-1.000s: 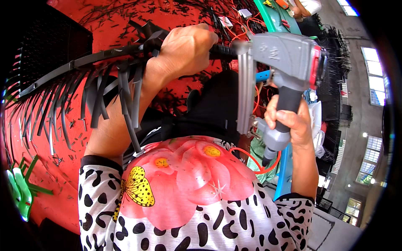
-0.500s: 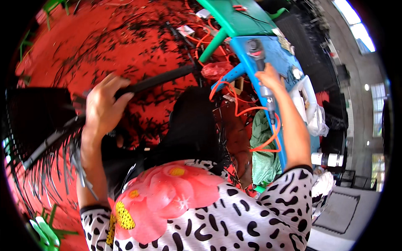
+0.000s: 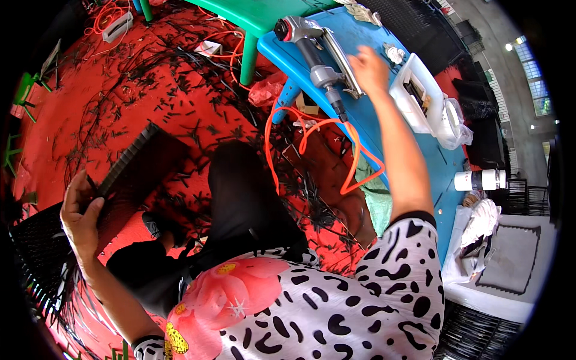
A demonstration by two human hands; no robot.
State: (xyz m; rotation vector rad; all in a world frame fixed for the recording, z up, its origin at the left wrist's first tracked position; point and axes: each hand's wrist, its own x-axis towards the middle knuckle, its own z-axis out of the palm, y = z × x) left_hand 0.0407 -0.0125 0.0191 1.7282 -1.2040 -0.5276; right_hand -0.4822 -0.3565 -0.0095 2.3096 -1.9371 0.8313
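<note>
Red floor point(image 3: 108, 99) strewn with black bits point(image 3: 189, 69). Nail gun point(image 3: 312, 54) laid on blue table point(image 3: 351, 27); right hand point(image 3: 371, 69) held over table, grip can't be told. Panel point(image 3: 144, 171), left of table, gripped by left hand point(image 3: 82, 219). Gun could be pulled off by snagged hose point(image 3: 344, 192).

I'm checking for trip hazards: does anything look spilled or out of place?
Yes: black scraps lie scattered across the red floor, like uncollected offcuts. The orange hose from the grey air tool hangs in untidy loops off the blue table.
</note>
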